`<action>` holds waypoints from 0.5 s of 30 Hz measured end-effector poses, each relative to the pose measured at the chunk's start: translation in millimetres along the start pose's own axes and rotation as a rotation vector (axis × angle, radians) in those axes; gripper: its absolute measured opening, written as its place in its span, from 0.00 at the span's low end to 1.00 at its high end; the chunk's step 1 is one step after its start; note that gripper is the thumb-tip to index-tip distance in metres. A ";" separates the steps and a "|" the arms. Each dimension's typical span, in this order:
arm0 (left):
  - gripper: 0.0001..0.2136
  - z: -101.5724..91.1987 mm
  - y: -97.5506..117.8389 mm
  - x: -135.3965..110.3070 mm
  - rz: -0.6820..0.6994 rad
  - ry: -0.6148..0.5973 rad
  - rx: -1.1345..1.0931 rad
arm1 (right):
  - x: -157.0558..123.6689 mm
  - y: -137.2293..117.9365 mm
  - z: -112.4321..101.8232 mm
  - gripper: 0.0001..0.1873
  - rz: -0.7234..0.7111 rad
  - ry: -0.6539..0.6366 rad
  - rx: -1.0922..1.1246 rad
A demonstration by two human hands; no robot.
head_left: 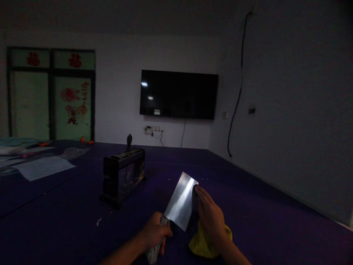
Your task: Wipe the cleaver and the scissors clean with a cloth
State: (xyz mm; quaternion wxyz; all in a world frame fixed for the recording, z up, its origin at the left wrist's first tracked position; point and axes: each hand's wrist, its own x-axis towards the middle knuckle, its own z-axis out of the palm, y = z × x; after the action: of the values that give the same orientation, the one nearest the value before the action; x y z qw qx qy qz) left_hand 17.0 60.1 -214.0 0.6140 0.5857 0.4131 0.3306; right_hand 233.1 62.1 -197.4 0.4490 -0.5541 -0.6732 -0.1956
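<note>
My left hand (154,232) is closed round the handle of a steel cleaver (180,202), whose broad blade tilts up and to the right. My right hand (211,217) presses a yellow cloth (202,244) against the blade's right edge, fingers pinched on a dark bit of it near the blade's top corner. Most of the cloth hangs below that hand. Both hands are low at the centre, above a dark purple table (68,228).
A dark knife block (122,175) with one black handle sticking up stands on the table ahead left. Papers and plastic sheets (44,166) lie at the far left. A wall TV (178,94), wall sockets and a hanging cable are behind.
</note>
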 end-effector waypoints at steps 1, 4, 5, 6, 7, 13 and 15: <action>0.09 -0.6 0.0 0.2 0.011 -0.001 -0.005 | -0.2 0.6 0.7 0.22 -0.012 -0.006 0.017; 0.07 -2.4 -0.3 1.4 0.030 -0.008 -0.004 | -1.7 0.0 2.7 0.23 -0.064 -0.041 0.065; 0.07 -2.7 -0.5 1.9 0.031 -0.002 -0.005 | -2.4 -0.9 3.2 0.24 -0.081 -0.055 0.077; 0.07 -2.9 -0.9 2.4 0.029 0.008 -0.005 | -3.2 -1.8 3.6 0.24 -0.097 -0.068 0.088; 0.07 -2.9 -1.3 2.9 0.026 0.021 -0.008 | -3.9 -2.9 3.9 0.25 -0.112 -0.082 0.099; 0.06 -0.1 -1.3 3.8 -0.021 0.037 0.015 | -5.6 -7.6 3.5 0.25 -0.144 -0.115 0.113; 0.07 0.7 0.7 2.9 -0.039 0.043 0.019 | -5.2 -7.0 3.0 0.25 -0.129 -0.108 0.090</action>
State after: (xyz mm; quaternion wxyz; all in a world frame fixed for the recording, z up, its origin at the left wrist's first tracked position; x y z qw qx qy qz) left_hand 19.0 62.4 -213.6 0.6058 0.5759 0.4408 0.3273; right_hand 225.4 59.3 -201.6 0.4228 -0.4985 -0.7389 -0.1634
